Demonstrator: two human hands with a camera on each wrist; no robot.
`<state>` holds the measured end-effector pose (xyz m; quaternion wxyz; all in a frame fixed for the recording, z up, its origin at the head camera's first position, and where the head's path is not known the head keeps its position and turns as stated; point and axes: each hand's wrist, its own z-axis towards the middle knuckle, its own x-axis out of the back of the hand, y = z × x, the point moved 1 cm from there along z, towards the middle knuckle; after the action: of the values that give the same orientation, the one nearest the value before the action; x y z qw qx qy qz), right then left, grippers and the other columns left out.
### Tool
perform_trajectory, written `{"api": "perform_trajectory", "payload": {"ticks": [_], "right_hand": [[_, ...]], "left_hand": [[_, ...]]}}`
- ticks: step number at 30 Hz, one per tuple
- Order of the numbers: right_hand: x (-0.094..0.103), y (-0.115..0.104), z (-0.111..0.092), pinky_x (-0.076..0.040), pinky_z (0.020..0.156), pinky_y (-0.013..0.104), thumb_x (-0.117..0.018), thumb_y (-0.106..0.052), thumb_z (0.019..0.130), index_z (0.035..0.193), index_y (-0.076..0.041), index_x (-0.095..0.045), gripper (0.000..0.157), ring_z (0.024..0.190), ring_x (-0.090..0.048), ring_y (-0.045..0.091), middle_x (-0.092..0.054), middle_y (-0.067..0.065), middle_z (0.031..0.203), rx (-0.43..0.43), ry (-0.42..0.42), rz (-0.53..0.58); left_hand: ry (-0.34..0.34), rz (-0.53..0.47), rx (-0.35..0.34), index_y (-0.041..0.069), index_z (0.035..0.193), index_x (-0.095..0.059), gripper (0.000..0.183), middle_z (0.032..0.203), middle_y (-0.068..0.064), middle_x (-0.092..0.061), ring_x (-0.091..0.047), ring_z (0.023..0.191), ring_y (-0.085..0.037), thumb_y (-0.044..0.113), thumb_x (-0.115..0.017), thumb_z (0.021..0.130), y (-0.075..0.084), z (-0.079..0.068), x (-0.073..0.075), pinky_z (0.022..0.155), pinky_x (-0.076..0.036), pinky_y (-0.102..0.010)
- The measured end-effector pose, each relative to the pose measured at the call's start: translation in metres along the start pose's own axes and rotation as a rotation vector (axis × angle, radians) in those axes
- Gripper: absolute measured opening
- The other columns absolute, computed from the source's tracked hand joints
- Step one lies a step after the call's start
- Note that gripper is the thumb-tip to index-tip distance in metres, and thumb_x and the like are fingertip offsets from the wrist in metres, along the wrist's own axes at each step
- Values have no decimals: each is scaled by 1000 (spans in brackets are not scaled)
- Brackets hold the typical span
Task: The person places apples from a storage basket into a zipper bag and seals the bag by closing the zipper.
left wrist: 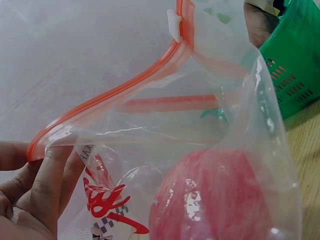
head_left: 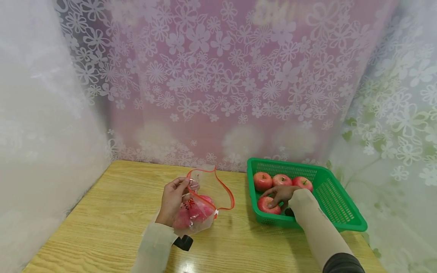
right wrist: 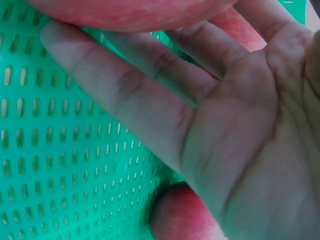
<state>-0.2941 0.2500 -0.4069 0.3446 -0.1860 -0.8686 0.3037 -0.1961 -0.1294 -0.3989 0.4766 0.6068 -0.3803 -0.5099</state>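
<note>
My left hand (head_left: 173, 199) pinches the red zip edge of a clear zip bag (head_left: 219, 186), whose mouth gapes wide. Pink-red apples (left wrist: 210, 200) lie inside the bag, seen through the plastic beside red printed lettering. A white slider (left wrist: 174, 25) sits on the zip. Over on the right, my right hand (head_left: 283, 194) reaches into a green plastic basket (head_left: 336, 197). Its thumb and fingers are around the apple (head_left: 268, 205) at the basket's near left corner. In the right wrist view, the fingers lie along the underside of an apple (right wrist: 135, 12).
Three more apples stand in the basket along its far side: one at the left (head_left: 263, 181), a middle apple (head_left: 282, 180) and a right one (head_left: 303, 183). Under everything is a wood-grain table (head_left: 112, 212). Flower-patterned curtains (head_left: 218, 83) hang behind and at both sides.
</note>
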Motion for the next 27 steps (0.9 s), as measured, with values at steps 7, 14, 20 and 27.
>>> {"api": "perform_trajectory", "payload": {"ticks": [7, 14, 20, 27], "right_hand": [[1, 1, -1, -51, 90, 43, -75, -24, 85, 136, -9, -52, 58, 134, -35, 40, -34, 22, 148, 10, 1, -30], [2, 2, -1, -52, 89, 40, -75, -29, 85, 137, -12, -52, 60, 125, -46, 29, -40, 13, 146, 7, 30, -38], [3, 8, 1, -52, 88, 42, -73, -27, 86, 139, -10, -49, 60, 125, -46, 29, -35, 16, 149, -17, 25, 23], [5, 12, 2, -53, 86, 40, -72, -23, 87, 139, -10, -49, 58, 120, -49, 26, -37, 14, 147, -2, 21, 62]], "left_hand": [[4, -4, 2, -6, 113, -60, 27, 95, -7, -69, -68, 82, -13, 16, -52, 101, -1, 1, 0, 69, -58, -24], [-15, -23, 5, -7, 113, -60, 28, 95, -8, -70, -69, 82, -14, 17, -52, 101, 0, 2, 0, 70, -58, -25], [-15, -25, 5, -9, 114, -58, 29, 95, -8, -70, -69, 82, -14, 16, -52, 101, 0, 2, -1, 69, -58, -24], [-3, -2, 6, -6, 112, -61, 27, 96, -7, -70, -69, 81, -13, 17, -53, 101, -2, 3, 0, 69, -58, -24]]}}
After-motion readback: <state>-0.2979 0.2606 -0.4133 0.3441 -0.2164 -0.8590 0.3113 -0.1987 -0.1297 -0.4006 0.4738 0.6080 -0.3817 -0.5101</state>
